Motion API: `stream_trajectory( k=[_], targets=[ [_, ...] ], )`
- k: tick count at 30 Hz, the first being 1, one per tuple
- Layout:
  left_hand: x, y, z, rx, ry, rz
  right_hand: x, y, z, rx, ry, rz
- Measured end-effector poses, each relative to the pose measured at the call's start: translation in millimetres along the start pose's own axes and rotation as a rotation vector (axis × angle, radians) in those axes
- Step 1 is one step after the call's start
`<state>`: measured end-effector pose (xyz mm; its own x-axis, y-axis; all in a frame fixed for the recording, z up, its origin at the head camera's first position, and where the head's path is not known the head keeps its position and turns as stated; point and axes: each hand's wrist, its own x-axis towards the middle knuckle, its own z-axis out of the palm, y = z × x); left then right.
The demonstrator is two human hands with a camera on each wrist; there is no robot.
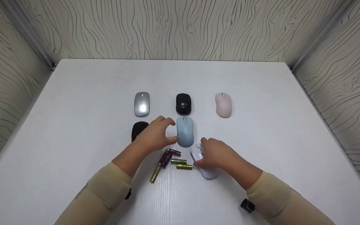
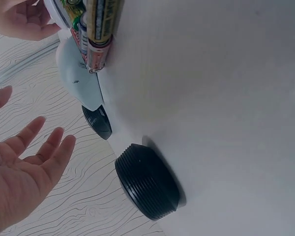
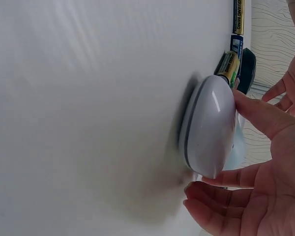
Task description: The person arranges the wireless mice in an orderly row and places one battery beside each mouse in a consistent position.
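Observation:
My right hand (image 1: 216, 153) holds a white computer mouse (image 1: 207, 172) at its sides, thumb on the left and fingers on the right. In the right wrist view the white mouse (image 3: 211, 125) sits at the table surface with thumb and fingertips on it. My left hand (image 1: 155, 134) is spread beside a light blue mouse (image 1: 185, 132), its thumb tip right at the mouse's left edge. Nothing lies in the left palm, and its fingers (image 2: 54, 150) are apart in the left wrist view. A black mouse (image 1: 138, 128) is partly hidden behind the left hand.
Several batteries lie between the hands, among them a green battery (image 1: 178, 161) and a yellow battery (image 1: 184, 167). Farther back stand a silver mouse (image 1: 142, 104), another black mouse (image 1: 183, 104) and a pink mouse (image 1: 223, 105) in a row on the white table (image 1: 255, 93).

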<state>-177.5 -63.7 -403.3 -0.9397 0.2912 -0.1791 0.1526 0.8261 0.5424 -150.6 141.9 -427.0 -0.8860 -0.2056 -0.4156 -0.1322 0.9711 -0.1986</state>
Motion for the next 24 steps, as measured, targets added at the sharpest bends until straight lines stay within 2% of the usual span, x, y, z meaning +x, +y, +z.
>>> stream_trajectory(
  k=[5, 12, 18, 24],
  targets=[
    [-0.8, -0.7, 0.0, -0.011, 0.006, 0.012, -1, -1, 4, 0.045, 0.012, -0.01],
    [-1.1, -0.7, 0.1, -0.013, 0.007, 0.012, 1, -1, 4, 0.041, -0.008, 0.003],
    [0.8, -0.5, -0.3, -0.007, 0.011, 0.022, 2, 1, -2, 0.035, -0.026, 0.016],
    [2.6, 0.1, -1.2, -0.01, 0.011, 0.025, 4, 4, -14, 0.046, -0.007, 0.018]
  ],
)
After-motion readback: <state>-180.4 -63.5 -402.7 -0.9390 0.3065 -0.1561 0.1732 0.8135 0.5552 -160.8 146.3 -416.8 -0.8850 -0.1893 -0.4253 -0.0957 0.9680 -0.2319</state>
